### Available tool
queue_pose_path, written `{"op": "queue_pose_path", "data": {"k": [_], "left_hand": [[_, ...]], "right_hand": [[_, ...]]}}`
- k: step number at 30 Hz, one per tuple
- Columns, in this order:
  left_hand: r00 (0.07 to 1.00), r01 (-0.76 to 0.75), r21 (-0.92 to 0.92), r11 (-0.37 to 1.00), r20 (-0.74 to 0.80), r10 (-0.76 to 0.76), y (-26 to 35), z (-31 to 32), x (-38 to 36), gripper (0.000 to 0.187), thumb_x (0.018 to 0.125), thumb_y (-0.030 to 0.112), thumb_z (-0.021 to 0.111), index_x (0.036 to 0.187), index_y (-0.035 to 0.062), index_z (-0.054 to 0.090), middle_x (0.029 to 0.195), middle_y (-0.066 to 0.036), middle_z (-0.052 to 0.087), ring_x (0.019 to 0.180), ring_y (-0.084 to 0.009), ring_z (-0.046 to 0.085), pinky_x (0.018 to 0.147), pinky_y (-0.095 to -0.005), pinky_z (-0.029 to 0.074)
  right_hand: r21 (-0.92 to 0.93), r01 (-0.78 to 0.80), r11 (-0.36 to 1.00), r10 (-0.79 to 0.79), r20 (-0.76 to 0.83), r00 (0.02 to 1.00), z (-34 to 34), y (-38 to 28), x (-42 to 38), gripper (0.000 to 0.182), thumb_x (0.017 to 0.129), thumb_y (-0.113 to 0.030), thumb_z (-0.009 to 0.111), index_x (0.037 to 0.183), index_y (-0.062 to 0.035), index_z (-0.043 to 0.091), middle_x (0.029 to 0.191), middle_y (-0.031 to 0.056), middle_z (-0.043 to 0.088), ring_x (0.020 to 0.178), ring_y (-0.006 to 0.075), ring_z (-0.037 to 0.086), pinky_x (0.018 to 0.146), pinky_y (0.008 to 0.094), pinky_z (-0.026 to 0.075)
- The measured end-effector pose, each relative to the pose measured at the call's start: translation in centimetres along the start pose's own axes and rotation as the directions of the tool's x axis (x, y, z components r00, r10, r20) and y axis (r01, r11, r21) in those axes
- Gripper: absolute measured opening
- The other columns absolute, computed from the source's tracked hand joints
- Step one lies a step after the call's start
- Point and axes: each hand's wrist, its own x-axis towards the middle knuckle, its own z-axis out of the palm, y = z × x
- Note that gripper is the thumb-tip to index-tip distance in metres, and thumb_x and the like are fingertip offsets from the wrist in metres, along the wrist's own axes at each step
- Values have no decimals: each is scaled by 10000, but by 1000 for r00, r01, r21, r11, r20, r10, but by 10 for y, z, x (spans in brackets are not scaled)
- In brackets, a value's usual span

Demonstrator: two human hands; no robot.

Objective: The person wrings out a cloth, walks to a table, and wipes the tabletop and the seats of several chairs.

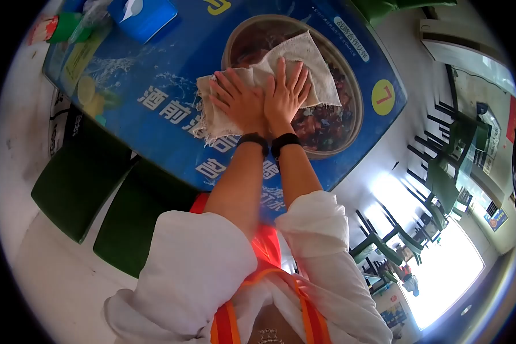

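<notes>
Both palms press flat on a beige cloth (315, 57) with frayed edges, spread over the blue printed tabletop (178, 143). My left hand (242, 102) lies on the cloth's left half, fingers stretched out and slightly apart. Right beside it, my right hand (284, 94) rests with fingers spread, the wrists nearly touching. Neither hand grips the cloth. Under the cloth, a printed picture of a round dish of food (327, 126) partly shows. Dark bands circle both wrists.
A blue box (143, 17) with white tissue and a green container (69, 27) stand at the table's far left. Green chairs (80, 172) are tucked at the near left side. More chairs and tables (441, 178) stand to the right, near a bright doorway (447, 281).
</notes>
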Motion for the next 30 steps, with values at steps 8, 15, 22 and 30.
{"op": "queue_pose_path", "data": {"k": [8,15,22,30], "left_hand": [[998,62,-1,998,-11,-62,20,5,14,541,883,329,299,1386,131,317,1469,-113,250,1355,-326,216,1075,-521,158],[987,126,-24,992,-99,-128,27,7,19,526,869,288,315,1367,120,339,1450,-114,292,1343,-323,245,1072,-523,170],[988,133,-16,991,-73,-134,48,9,34,545,842,260,343,1365,105,337,1452,-139,276,1340,-337,243,1074,-526,162],[988,133,33,991,-90,-129,50,12,37,523,874,279,308,1368,109,336,1447,-132,285,1338,-334,246,1070,-522,167]], "right_hand": [[4,56,998,-56,16,998,1,1,27,516,916,-421,381,1399,-253,314,1486,145,164,1367,334,143,1091,495,85],[-25,164,986,-166,-112,980,7,3,47,514,864,-368,485,1345,-214,393,1422,166,288,1316,337,268,1058,514,185],[-12,286,958,-283,-192,940,17,7,91,453,789,-267,561,1220,-144,496,1273,120,455,1191,296,431,1020,513,263],[-25,318,948,-319,-86,944,8,1,101,575,824,-404,480,1340,-166,394,1425,83,331,1319,249,298,1091,534,119]]}}
